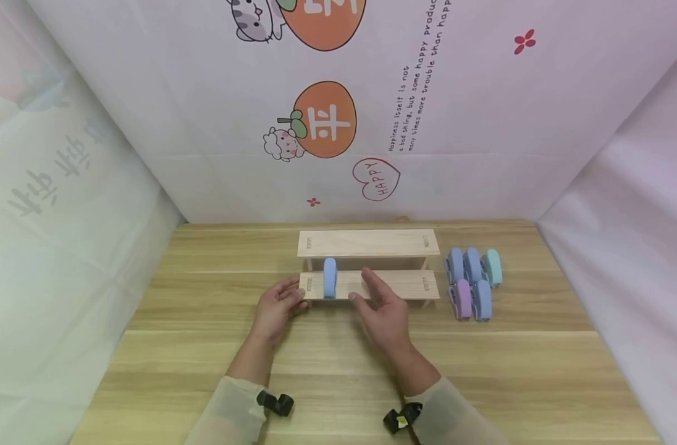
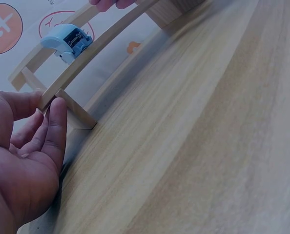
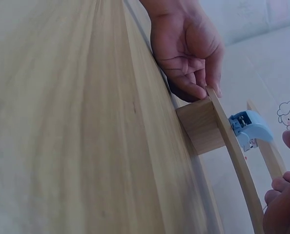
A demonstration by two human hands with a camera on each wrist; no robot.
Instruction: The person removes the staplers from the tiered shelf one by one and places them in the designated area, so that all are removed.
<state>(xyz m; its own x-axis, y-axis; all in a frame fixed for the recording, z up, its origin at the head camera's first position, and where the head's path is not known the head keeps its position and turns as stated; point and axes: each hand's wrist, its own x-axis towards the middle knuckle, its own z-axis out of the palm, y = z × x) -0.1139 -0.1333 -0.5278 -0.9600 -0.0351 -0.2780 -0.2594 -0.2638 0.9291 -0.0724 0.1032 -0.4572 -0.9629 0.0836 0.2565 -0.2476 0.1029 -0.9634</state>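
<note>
A two-tier wooden shelf [image 1: 383, 285] stands on the table, its front step lower than the back one. At its left end my left hand [image 1: 274, 311] pinches the front board, thumb on top and fingers beneath, as the left wrist view also shows. A small light-blue stapler [image 1: 330, 278] sits across the left part of that board, its metal parts visible in the left wrist view. My right hand [image 1: 385, 318] is over the middle of the front board, right of the stapler, thumb and forefinger spread apart with nothing between them.
Right of the shelf, several small staplers stand close together in two rows: blue ones [image 1: 472, 264], a mint one [image 1: 491, 267] and a purple one [image 1: 461, 300]. The bare back board [image 1: 368, 243] is behind the front step. A printed white cloth [image 1: 455, 179] hangs behind the table.
</note>
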